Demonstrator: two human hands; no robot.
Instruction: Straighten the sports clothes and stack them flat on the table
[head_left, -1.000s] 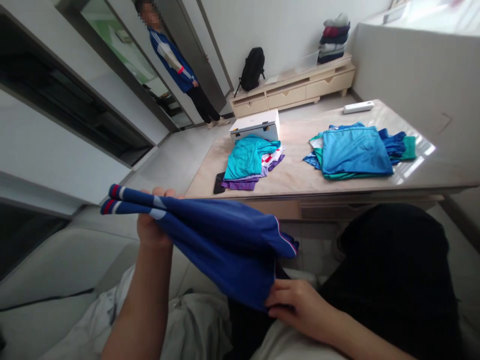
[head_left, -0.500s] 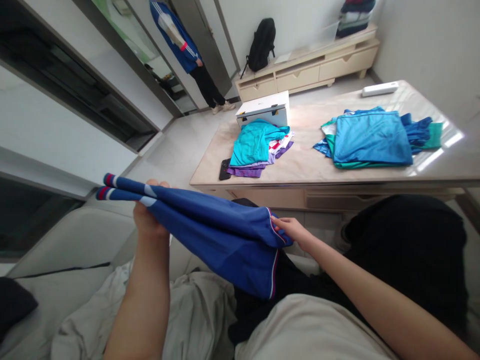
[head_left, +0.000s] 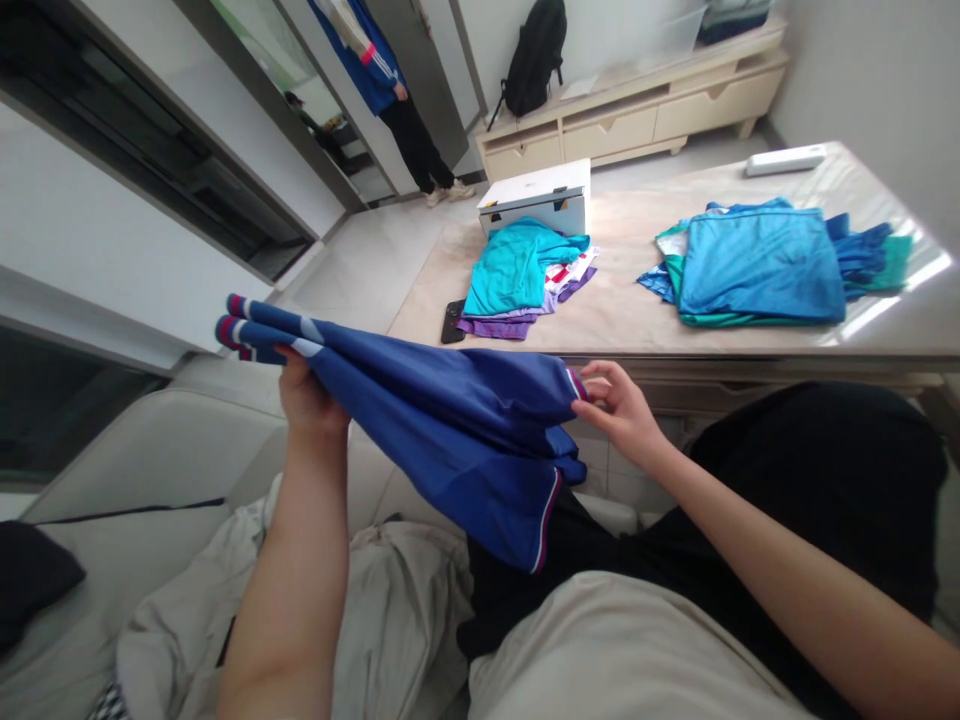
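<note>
A blue jersey [head_left: 442,410] with red and white striped edging hangs folded lengthwise between my hands, above my lap. My left hand [head_left: 311,395] is closed round its striped end, partly hidden beneath the cloth. At the other end my right hand [head_left: 619,415] pinches the trimmed hem between thumb and fingers. The lower hem corner droops loose over my black trousers. On the table beyond lie a pile of teal and purple clothes [head_left: 510,270] and, farther right, a pile topped by a folded blue garment [head_left: 761,265].
The marble-topped table [head_left: 600,335] runs in front of my knees. On it are a black phone [head_left: 453,322], a white box [head_left: 536,195] and a long white object [head_left: 786,160]. A backpack [head_left: 534,60] rests on a low cabinet; a person [head_left: 412,130] stands near the door.
My right hand has moved up and slightly right, lifting one hem edge so the cloth spreads. The left hand has risen a little. The view has tilted downward.
</note>
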